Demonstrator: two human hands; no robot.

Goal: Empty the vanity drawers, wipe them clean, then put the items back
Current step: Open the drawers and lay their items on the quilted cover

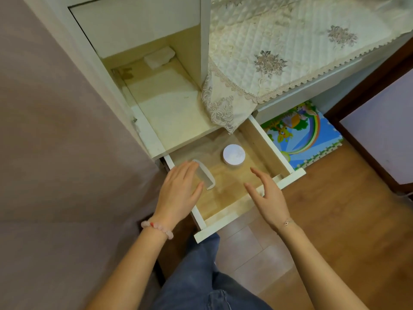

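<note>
I'm holding my left hand over the comb, right hand hovering relaxed above the open drawer beside the round jar.

The drawer is pale bare wood inside, matt and lightly grained, with a smooth white painted front. The round jar in it looks like smooth white plastic with a faint sheen, and the comb like pale plastic. The quilted cloth is cream fabric edged in lace; the floor is glossy wood.

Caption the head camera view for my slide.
Left hand and right hand over the open drawer holding a comb and white jar.
</note>
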